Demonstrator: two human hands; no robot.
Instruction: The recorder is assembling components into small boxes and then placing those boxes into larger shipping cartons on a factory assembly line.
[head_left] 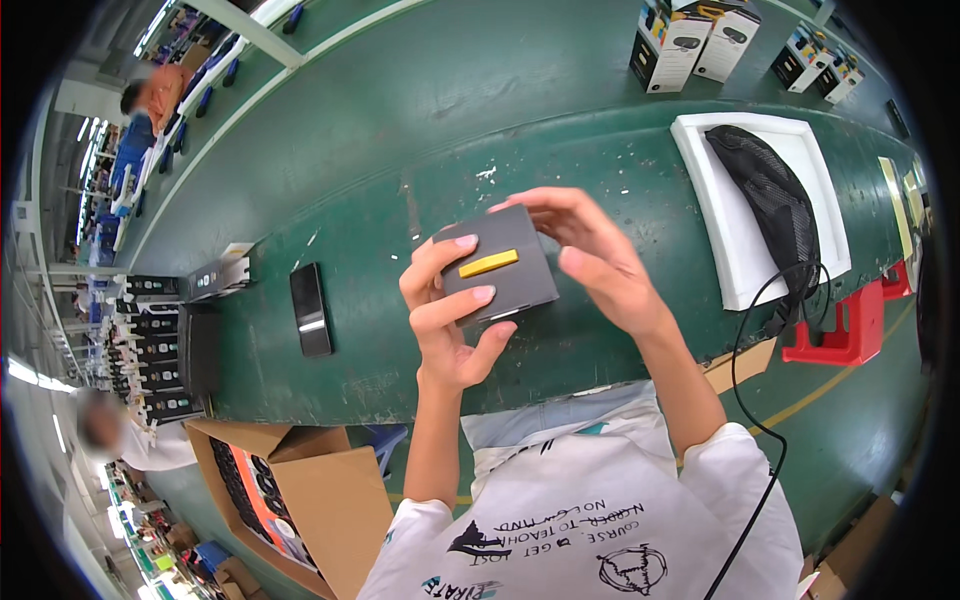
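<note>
A small dark grey box [515, 283] with a yellow bar on its upper face is held above the green table. My left hand [450, 315] grips it from the left side, two fingers lying over the top and the thumb near its lower edge. On the other side, my right hand [595, 260] is curved around the box's far right corner. Its fingertips reach the far edge, while the thumb stands apart from the box. Whether the right fingertips press on the box is hard to make out.
A black phone [311, 309] lies left on the green table [370, 370]. At right, a white foam tray [712, 225] holds a black mesh pouch [770, 190] with a cable. Printed boxes [665, 50] stand at the back. An open carton [330, 500] is below left, a red stool [850, 325] right.
</note>
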